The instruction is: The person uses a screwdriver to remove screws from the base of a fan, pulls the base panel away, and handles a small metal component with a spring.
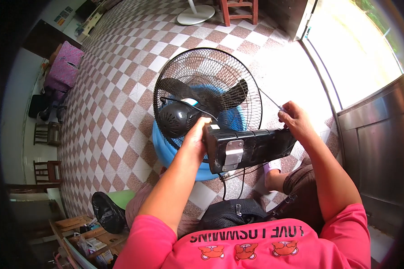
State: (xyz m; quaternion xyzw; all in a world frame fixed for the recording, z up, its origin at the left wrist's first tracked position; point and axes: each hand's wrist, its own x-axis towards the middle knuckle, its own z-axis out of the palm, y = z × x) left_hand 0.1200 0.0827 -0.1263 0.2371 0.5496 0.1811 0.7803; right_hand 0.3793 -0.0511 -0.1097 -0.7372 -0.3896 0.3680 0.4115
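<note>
A black wire-caged fan (235, 92), its motor housing (177, 119) facing up, rests on a blue round tub (164, 152). My left hand (195, 136) grips the end of a long black box-like part (267, 148) with a metal bracket (233, 154), held across the fan's near side. Above that part's right end, my right hand (294, 119) pinches a thin rod (269, 98), perhaps a screwdriver, angled toward the cage. Black cords hang below the box-like part.
A white round stand base (195, 15) and red wooden stool (239, 15) stand beyond the fan. An open doorway (354, 45) and metal door (375, 152) are on the right. Chairs (47, 134) line the left wall; a wooden crate (74, 222) and black bag (105, 215) sit lower left.
</note>
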